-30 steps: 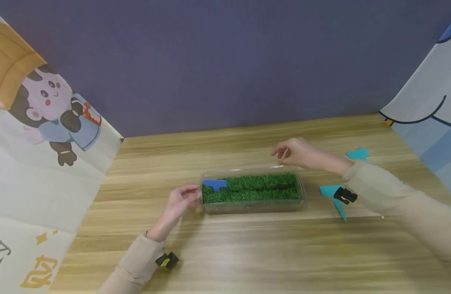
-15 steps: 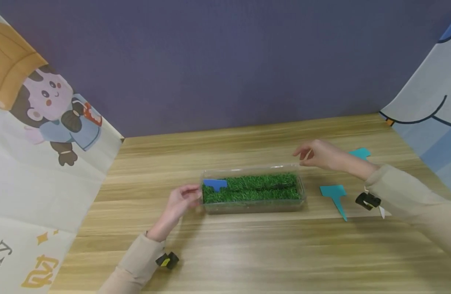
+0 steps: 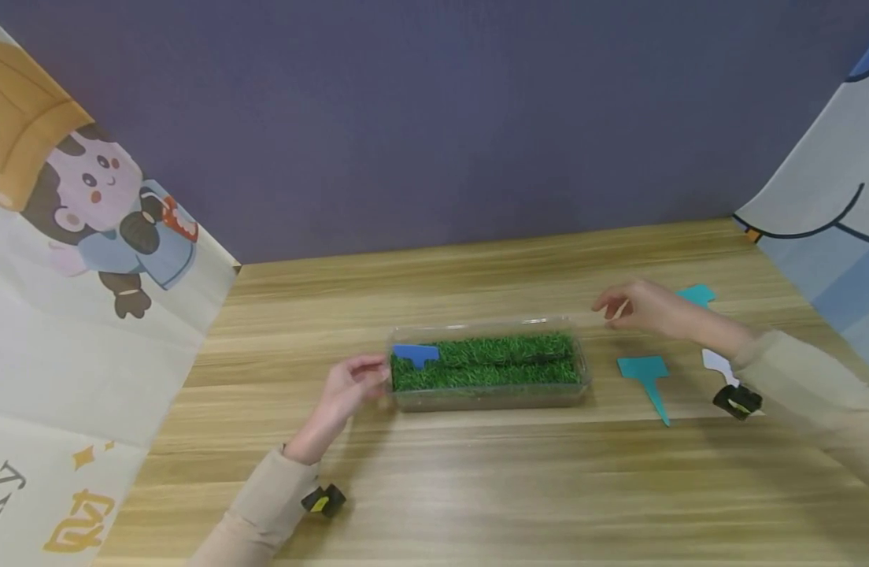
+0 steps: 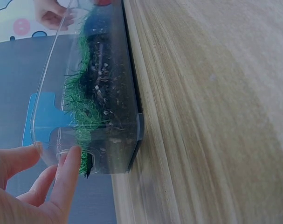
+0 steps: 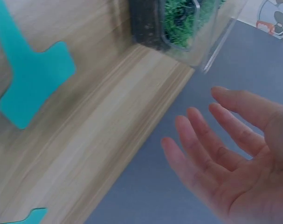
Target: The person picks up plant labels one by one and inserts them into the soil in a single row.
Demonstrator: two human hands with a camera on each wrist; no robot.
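A clear plastic box (image 3: 491,400) with dark soil and green grass (image 3: 505,366) stands on the table. Stuck upright in the grass at its left end is a blue plant label (image 3: 416,353). My left hand (image 3: 348,390) touches that end with its fingertips; in the left wrist view the fingers (image 4: 69,175) lie against the end wall and rim. My right hand (image 3: 650,307) hovers past the box's right end with loosely bent fingers and holds nothing. Below it lies a teal T-shaped plant label (image 3: 644,368); another teal label (image 3: 698,295) is partly hidden behind my right wrist.
A white label (image 3: 719,364) lies right of the teal one, partly covered by the black wrist camera (image 3: 737,402). The wooden table (image 3: 477,488) ends at a dark back panel (image 3: 441,134). Printed cloths hang at both sides.
My right hand has moved right, away from above the box's far rim. The white label has come into view from behind the sleeve. The left hand and box have stayed put.
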